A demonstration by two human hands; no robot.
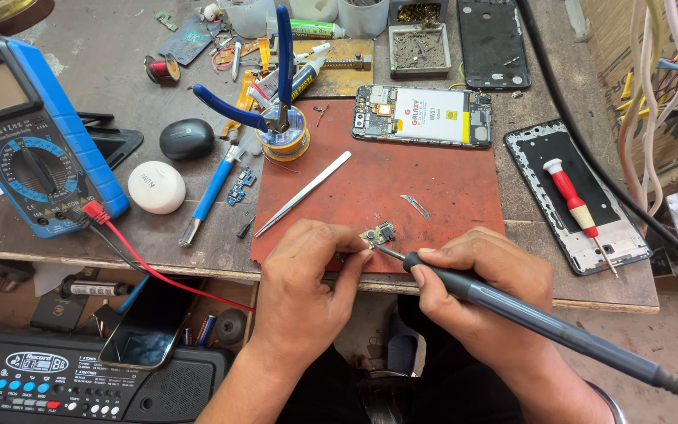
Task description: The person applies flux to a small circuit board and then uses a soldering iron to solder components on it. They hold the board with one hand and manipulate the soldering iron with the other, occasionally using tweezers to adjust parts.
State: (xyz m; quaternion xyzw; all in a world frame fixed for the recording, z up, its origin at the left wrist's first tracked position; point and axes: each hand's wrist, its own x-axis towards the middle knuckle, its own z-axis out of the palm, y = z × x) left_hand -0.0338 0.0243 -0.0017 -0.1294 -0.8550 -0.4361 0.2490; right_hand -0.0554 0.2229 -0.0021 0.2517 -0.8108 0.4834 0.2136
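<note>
Your worn grey tabletop [80,235] is crowded, and that is the widest risk: the blue digital multimeter [29,133] sits well off to the left of your hands, its red test lead [158,271] running along the near edge just beside your left wrist, so a snagged sleeve or elbow could drag the meter. The rust-red work mat [370,180] under your hands lies right at the tabletop's near edge, so anything that slips toward you may drop to the floor. Beyond your hands, the opened phone with its white battery [423,115] lies exposed, and a hot tip swung that way could mark it. Your right hand [476,283] is closed in a pen grip on the dark grey soldering iron [527,314], whose cord trails off past your right forearm; a tug there could jerk the tip. Your left hand [308,275] pinches the small gold-and-green circuit board [378,234] between fingertips, just at the mat's near edge, with the iron's tip touching it. Those fingertips are very near the heat, so you could burn them. The board is tiny; too long a touch could, I judge, lift a pad.
</note>
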